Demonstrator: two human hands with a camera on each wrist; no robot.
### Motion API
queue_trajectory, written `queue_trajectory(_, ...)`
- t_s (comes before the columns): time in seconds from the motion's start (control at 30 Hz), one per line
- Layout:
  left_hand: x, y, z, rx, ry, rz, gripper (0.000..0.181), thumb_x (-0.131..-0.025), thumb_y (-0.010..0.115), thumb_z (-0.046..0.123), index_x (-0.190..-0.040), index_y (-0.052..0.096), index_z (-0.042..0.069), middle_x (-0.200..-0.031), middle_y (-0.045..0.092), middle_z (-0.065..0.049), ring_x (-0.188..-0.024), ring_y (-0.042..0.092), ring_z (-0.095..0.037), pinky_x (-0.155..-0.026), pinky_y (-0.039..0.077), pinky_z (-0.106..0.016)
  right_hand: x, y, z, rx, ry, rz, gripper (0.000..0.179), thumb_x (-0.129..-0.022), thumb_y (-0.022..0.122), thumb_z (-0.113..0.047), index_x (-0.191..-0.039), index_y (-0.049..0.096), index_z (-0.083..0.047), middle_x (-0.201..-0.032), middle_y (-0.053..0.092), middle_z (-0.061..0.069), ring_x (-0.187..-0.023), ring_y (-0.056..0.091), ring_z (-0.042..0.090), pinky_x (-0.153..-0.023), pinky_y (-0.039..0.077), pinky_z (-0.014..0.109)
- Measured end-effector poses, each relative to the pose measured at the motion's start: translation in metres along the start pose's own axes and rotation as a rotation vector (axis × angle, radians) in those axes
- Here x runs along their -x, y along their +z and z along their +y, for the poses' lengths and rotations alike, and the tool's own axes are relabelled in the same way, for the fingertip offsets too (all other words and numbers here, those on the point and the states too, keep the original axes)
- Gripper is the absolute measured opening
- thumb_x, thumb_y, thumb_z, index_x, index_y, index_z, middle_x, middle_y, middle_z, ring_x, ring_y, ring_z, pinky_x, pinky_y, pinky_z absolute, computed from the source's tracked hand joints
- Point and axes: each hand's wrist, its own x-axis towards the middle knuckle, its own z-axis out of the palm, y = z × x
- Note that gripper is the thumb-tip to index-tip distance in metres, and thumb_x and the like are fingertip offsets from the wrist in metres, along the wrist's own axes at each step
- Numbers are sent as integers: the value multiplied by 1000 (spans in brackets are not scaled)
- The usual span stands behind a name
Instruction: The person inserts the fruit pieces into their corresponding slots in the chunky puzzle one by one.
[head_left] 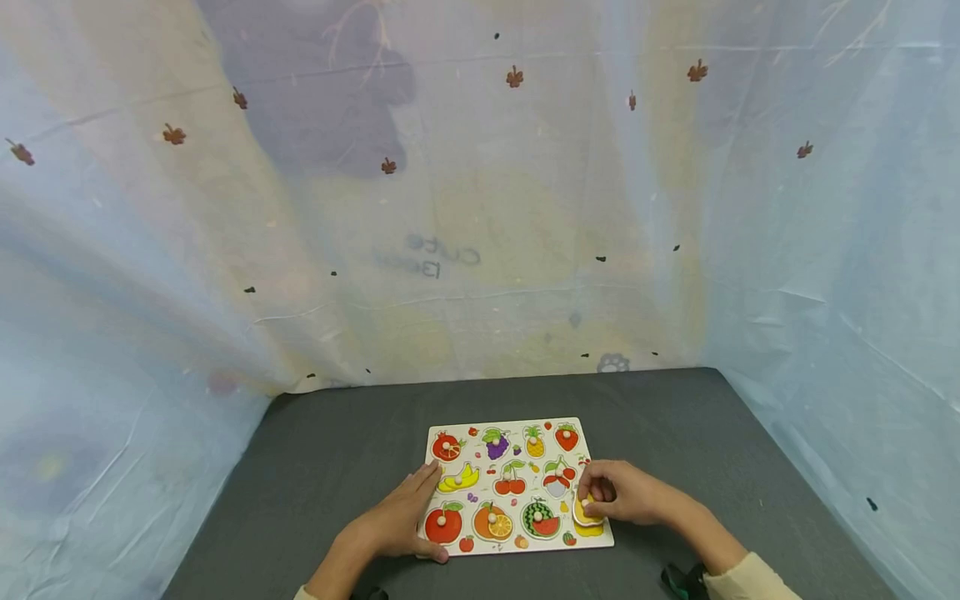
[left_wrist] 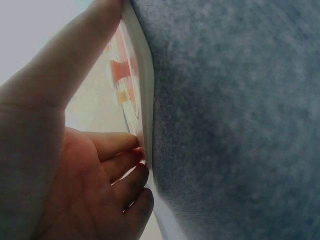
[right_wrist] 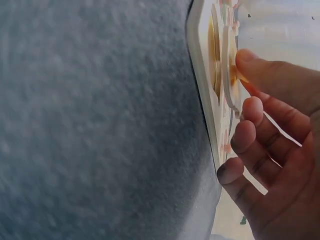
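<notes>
A white fruit puzzle board (head_left: 525,497) lies flat, with knobbed fruit pieces in several rows. At its lower right corner my right hand (head_left: 624,492) pinches the knob of a yellow fruit puzzle piece (head_left: 585,510). In the right wrist view this piece (right_wrist: 231,72) stands slightly apart from the board's surface (right_wrist: 200,47), over a yellow shape; its exact fruit is hidden by my fingers. My left hand (head_left: 397,517) rests on the board's left side, thumb at the near corner. The left wrist view shows fingers (left_wrist: 131,182) touching the board's edge (left_wrist: 145,75).
The board lies on a dark grey tabletop (head_left: 337,450). Pale patterned curtains (head_left: 480,208) hang behind the table and at both sides. A dark strap (head_left: 682,581) shows at my right wrist.
</notes>
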Motion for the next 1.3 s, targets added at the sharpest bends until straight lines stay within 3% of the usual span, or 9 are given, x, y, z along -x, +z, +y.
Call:
queue_trajectory(0.3,1,-1,3,5,-6,-4,131,-74,96,57,-165,27,-7,-173,26,-25,-161,23,-43,-129,20,-65,2,6,-5,-38,7,-50,11,-99,80,-17,-104,72,-12,-82,60,-9,-70,52,-2,-61,50,20)
queue_trajectory(0.83,-1,1,0,-22,7,4,131,-74,96,58,-165,28,-8,-173,26,-24,-161,25,-43,-129,22,-63,2,9,-1,-54,39,-66,10,-99,80,-18,-102,72,-12,-81,60,-12,-69,52,-3,-61,49,19)
queue_trajectory(1.3,-2,2,-2,-25,10,6,131,-74,96,58,-165,29,-8,-173,27,-24,-161,25,-42,-130,21,-63,4,6,-8,-5,20,-28,12,-101,78,-22,-105,72,-12,-82,60,-12,-69,52,-2,-61,49,20)
